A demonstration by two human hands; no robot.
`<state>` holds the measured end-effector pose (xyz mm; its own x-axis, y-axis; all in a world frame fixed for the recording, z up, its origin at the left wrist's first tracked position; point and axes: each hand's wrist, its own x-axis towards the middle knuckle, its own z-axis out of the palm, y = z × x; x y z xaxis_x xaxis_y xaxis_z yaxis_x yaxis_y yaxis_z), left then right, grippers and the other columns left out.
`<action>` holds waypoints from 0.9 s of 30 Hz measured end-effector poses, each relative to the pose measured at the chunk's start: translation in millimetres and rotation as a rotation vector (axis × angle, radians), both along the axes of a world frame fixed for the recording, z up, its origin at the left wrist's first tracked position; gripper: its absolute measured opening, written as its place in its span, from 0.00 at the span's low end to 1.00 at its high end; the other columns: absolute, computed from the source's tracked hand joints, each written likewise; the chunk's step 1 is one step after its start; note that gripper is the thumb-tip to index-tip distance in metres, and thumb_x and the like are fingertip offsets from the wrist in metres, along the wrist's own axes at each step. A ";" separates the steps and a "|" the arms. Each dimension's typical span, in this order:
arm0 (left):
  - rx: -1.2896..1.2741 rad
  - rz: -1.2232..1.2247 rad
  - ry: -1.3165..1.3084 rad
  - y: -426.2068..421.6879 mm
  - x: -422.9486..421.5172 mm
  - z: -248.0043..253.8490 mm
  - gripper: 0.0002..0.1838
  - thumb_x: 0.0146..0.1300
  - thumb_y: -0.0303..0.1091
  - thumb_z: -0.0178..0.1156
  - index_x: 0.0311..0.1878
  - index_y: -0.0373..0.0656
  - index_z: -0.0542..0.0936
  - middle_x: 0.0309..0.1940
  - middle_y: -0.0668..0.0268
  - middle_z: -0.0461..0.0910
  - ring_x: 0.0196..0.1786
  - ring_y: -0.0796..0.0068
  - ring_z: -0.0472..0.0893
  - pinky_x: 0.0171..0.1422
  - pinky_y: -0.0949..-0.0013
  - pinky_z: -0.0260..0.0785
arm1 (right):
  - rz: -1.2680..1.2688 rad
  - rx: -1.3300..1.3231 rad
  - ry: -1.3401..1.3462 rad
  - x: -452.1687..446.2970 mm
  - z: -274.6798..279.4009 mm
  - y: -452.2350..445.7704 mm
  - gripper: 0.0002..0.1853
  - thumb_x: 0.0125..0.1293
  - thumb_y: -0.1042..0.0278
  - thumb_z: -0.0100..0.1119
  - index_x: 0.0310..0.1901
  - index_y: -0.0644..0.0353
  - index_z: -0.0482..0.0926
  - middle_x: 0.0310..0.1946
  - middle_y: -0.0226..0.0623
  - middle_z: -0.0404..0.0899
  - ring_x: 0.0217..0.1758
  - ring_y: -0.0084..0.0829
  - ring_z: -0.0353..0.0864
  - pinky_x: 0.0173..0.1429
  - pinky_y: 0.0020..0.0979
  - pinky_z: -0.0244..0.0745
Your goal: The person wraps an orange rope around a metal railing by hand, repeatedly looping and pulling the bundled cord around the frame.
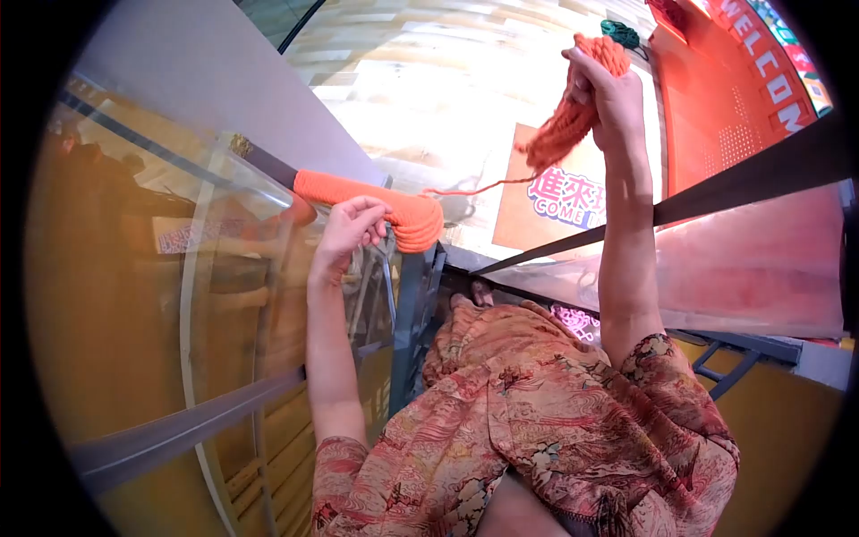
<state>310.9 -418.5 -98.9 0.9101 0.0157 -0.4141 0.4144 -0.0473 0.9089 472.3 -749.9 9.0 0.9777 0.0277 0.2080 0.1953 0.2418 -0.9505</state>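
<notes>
My right hand (608,94) is raised and closed around a thick bundle of orange yarn (562,134), whose loops hang below the fist. One strand of yarn (492,185) runs from the bundle leftward to a dark bar wrapped closely in orange yarn (344,190). At the bar's near end the wrapping forms a rounded bend with stacked loops (417,224). My left hand (353,231) is at the underside of this wrapping, thumb and fingers pinched together. What lies between those fingertips is too small to make out.
Glass panels (242,313) with metal rails stand on the left. A dark rail (716,183) crosses on the right, before a red "WELCOME" panel (734,89). An orange mat (523,215) lies on the wooden floor (403,72), with green yarn (619,34) farther back. Pink material (577,320) lies low near me.
</notes>
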 end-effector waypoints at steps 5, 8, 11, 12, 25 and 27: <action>-0.102 -0.025 -0.334 -36.1 1.4 16.1 0.12 0.63 0.30 0.60 0.48 0.36 0.78 0.36 0.62 0.82 0.39 0.77 0.80 0.45 0.76 0.72 | 0.296 -0.045 0.311 -38.1 -3.2 7.2 0.12 0.58 0.64 0.65 0.38 0.64 0.79 0.19 0.26 0.71 0.18 0.17 0.69 0.27 0.22 0.71; -0.295 -0.127 -0.448 -62.4 10.1 31.6 0.25 0.58 0.32 0.64 0.58 0.36 0.71 0.50 0.57 0.78 0.52 0.71 0.77 0.58 0.69 0.70 | 0.531 0.180 0.453 -71.8 -16.5 49.0 0.23 0.64 0.51 0.59 0.47 0.67 0.74 0.31 0.34 0.78 0.34 0.27 0.80 0.47 0.31 0.78; -0.288 -0.146 -0.363 -87.7 5.0 40.4 0.41 0.49 0.30 0.72 0.66 0.36 0.61 0.59 0.61 0.70 0.63 0.71 0.69 0.67 0.66 0.61 | 0.753 0.487 0.442 -91.1 -31.4 97.6 0.33 0.67 0.47 0.53 0.59 0.71 0.62 0.50 0.51 0.73 0.60 0.39 0.71 0.67 0.40 0.63; -0.247 -0.132 -0.337 -92.1 3.8 45.6 0.42 0.48 0.29 0.72 0.65 0.35 0.61 0.60 0.60 0.69 0.63 0.71 0.68 0.68 0.66 0.60 | 0.744 0.444 0.428 -94.3 -30.4 108.8 0.33 0.67 0.45 0.52 0.58 0.71 0.62 0.53 0.53 0.71 0.62 0.40 0.69 0.67 0.39 0.63; 0.169 -0.939 -0.168 -59.5 -30.5 94.6 0.14 0.55 0.32 0.64 0.43 0.37 0.78 0.33 0.65 0.80 0.33 0.77 0.76 0.40 0.71 0.71 | 0.836 -0.329 -0.275 -59.8 -20.2 124.1 0.22 0.69 0.50 0.51 0.38 0.65 0.81 0.31 0.38 0.82 0.40 0.24 0.80 0.49 0.28 0.73; 0.187 -1.014 -0.046 -47.7 -28.9 108.1 0.17 0.51 0.32 0.66 0.43 0.37 0.79 0.35 0.64 0.81 0.35 0.78 0.77 0.42 0.72 0.71 | 1.413 -0.468 -0.073 -62.5 -29.1 134.5 0.23 0.70 0.50 0.49 0.44 0.67 0.79 0.38 0.39 0.82 0.46 0.28 0.78 0.55 0.29 0.70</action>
